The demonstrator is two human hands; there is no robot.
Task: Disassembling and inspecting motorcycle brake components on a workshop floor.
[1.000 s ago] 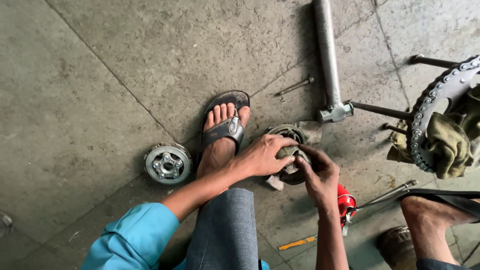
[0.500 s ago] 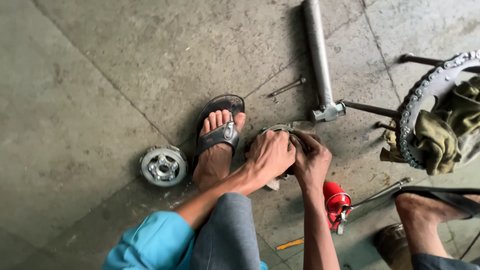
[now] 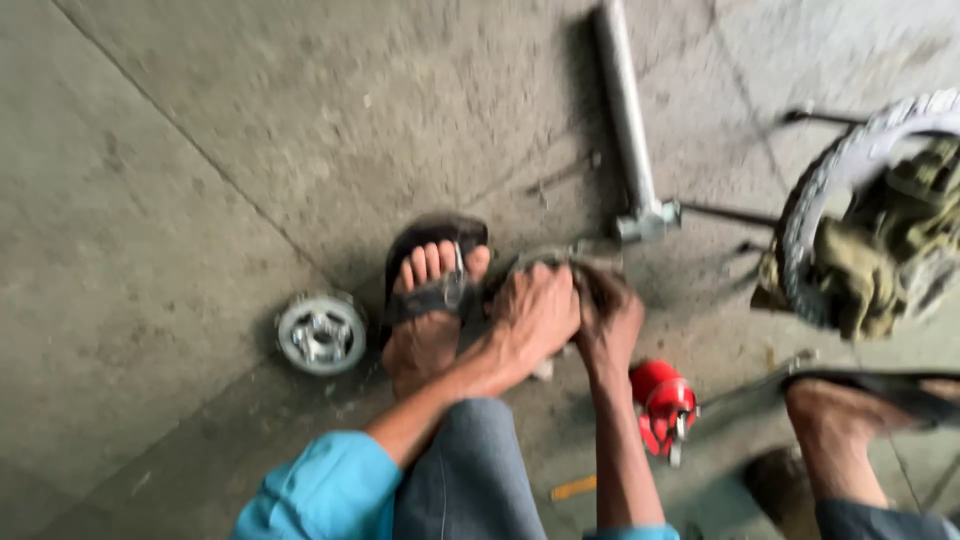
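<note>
The picture is blurred by motion. My left hand (image 3: pixel 535 315) and my right hand (image 3: pixel 605 320) are pressed together over a dark round metal part (image 3: pixel 540 262) lying on the concrete floor, just right of my sandalled foot (image 3: pixel 430 300). Both hands grip the part and cover most of it, so its shape is hard to tell. A small silver hub-like part (image 3: pixel 321 333) lies on the floor left of the foot.
A long grey metal pipe (image 3: pixel 625 120) lies ahead, ending beside a thin rod. A chain sprocket with an olive rag (image 3: pixel 880 235) is at right. A red tool (image 3: pixel 662 405) lies by my right forearm. Another sandalled foot (image 3: pixel 850 410) is at lower right.
My hands have closed tighter over the round part, hiding it. The view has shifted slightly and become blurred.
</note>
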